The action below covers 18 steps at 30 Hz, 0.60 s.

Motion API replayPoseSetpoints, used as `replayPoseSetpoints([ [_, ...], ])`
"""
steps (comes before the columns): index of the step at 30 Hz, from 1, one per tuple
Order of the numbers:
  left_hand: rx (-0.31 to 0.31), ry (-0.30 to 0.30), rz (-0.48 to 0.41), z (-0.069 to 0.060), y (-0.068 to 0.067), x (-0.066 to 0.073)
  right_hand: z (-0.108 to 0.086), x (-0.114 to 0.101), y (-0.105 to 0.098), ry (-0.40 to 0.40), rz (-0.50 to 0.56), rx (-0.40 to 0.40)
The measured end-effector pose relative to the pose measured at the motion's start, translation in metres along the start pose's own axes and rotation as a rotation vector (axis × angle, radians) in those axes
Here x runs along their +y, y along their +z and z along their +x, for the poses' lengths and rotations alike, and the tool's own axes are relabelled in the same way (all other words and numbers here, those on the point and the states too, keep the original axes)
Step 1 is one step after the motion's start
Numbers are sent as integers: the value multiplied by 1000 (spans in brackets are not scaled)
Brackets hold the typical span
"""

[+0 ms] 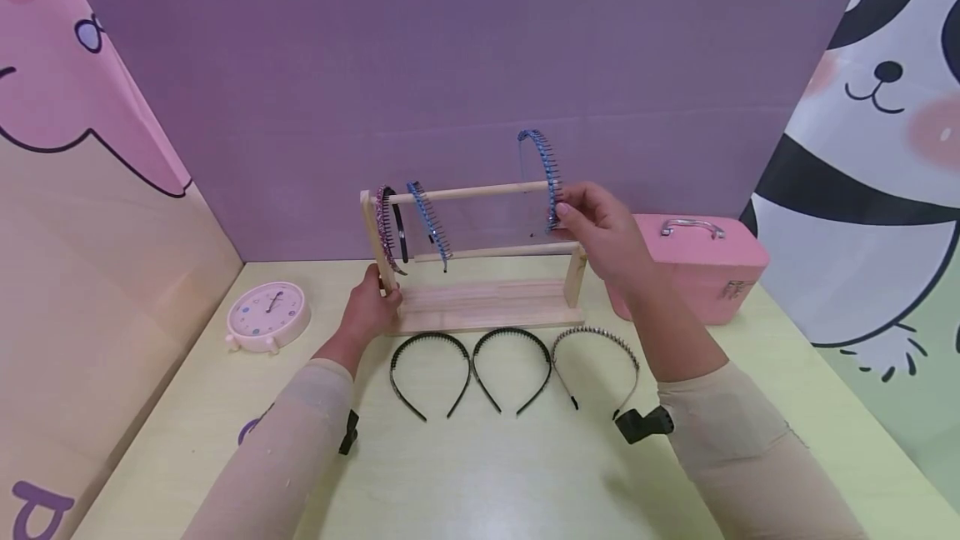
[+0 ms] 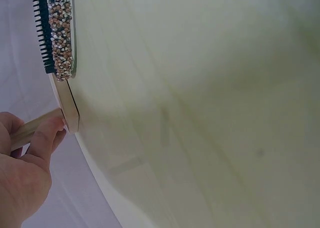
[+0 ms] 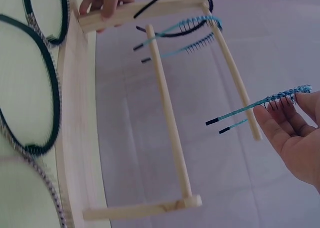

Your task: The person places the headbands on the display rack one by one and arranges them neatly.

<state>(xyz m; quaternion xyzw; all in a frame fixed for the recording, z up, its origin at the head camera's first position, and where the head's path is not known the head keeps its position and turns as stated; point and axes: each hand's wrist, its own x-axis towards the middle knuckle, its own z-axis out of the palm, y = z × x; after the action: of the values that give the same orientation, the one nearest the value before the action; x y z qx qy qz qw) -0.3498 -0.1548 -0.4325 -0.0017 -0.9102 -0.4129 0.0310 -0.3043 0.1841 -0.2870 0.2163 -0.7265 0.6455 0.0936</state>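
Note:
My right hand (image 1: 606, 232) pinches a blue beaded headband (image 1: 552, 172) with comb teeth at the free right end of the rack's upper rod. Whether the rod passes inside this band, I cannot tell. My left hand (image 1: 366, 307) grips the left upright of the wooden rack (image 1: 487, 307), low down in the head view. Another blue headband (image 1: 427, 219) hangs on the upper rod towards the left. Beside the upright hang a pink glittery headband (image 1: 382, 232) and a black headband (image 1: 401, 232). The left wrist view shows a stone-studded band (image 2: 61, 37) close to that hand.
Lying in front of the rack are two black headbands (image 1: 430, 335) (image 1: 512, 331) and a studded pale headband (image 1: 600, 332). A pink case (image 1: 697, 273) with a metal handle stands at right. At left lies a pink clock (image 1: 268, 315). A purple backdrop (image 1: 465, 48) rises behind.

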Motion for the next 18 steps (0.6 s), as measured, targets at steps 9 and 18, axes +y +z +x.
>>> replayPoseSetpoints([
  [9, -3, 1, 4, -1, -1, 1, 14, 13, 38, 13, -55, -87],
  [18, -5, -3, 1, 0, -1, 0, 20, 32, 66, 50, -71, -132],
])
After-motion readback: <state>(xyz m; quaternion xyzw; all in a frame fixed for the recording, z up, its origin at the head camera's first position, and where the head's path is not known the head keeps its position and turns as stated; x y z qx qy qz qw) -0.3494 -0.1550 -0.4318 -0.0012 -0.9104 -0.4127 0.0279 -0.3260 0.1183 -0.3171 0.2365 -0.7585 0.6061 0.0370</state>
